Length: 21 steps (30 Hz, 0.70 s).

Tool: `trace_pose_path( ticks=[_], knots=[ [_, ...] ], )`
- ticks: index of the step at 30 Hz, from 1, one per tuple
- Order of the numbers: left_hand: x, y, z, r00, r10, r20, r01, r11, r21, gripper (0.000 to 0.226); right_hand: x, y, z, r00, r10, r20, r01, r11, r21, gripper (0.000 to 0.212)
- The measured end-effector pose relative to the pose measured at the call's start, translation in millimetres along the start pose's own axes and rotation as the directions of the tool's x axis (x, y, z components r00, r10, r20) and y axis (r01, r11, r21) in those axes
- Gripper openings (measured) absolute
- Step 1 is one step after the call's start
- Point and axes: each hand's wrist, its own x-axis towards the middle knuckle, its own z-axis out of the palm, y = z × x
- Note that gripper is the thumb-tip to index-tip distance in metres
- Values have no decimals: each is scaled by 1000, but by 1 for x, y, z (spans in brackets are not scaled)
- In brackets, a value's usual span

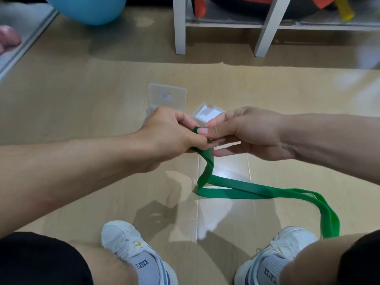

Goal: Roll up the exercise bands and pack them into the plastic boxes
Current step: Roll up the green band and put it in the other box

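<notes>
Cardboard floor (82, 120), blue ball (90, 9), white shelf (226, 23)

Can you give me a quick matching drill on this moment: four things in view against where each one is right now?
Things:
1. green band
2. open plastic box
3. blue ball
4. white shoes

Places:
A. top left corner, on the floor
B. bottom of the view, either side of the cardboard seam
C. one end pinched between left hand and right hand, the rest trailing right
D. on the cardboard beyond the left hand

Pairs: 1-C, 2-D, 3-A, 4-B
</notes>
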Motion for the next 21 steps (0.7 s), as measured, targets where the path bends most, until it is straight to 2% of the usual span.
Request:
trace_pose_path(
  ticks=[2, 4, 6, 8, 10, 12, 14, 18, 19, 21],
  knots=[
    [1, 0, -1, 1000, -9, 5, 9, 1000, 6, 27, 0, -1, -4, 995, -90, -50, 75, 966, -248, 10],
    [3, -1, -2, 999, -46, 19, 47, 999, -23, 27, 1, 0, -6, 977, -188, -97, 139, 917, -374, 8],
    [6, -1, -3, 994, -110, 16, 111, 987, -114, 28, 4, 5, -5, 959, -263, -105, 203, 897, -394, 17],
    [12, 2, -6, 984, -179, 18, 177, 951, -252, 25, 6, 15, -2, 957, -285, -59, 240, 887, -395, 44],
    [15, 5, -10, 965, -239, 105, 261, 888, -378, 19, 7, 27, 2, 952, -307, 1, 272, 840, -469, 62],
    [15, 7, -14, 944, -268, 195, 327, 844, -425, 21, 10, 35, 3, 928, -370, -30, 309, 815, -490, 62],
    [14, 8, -15, 934, -279, 223, 351, 835, -423, 25, 10, 35, 2, 882, -465, -78, 363, 776, -516, 57],
    [12, 13, -15, 930, -305, 205, 363, 844, -395, 20, 9, 30, 4, 751, -660, 38, 460, 481, -746, 71],
    [11, 14, -16, 931, -305, 199, 361, 849, -387, 20, 9, 30, 6, 730, -681, 59, 455, 419, -786, 69],
    [9, 14, -16, 931, -306, 201, 361, 859, -363, 19, 9, 30, 7, 734, -676, 58, 416, 381, -826, 63]
  ],
)
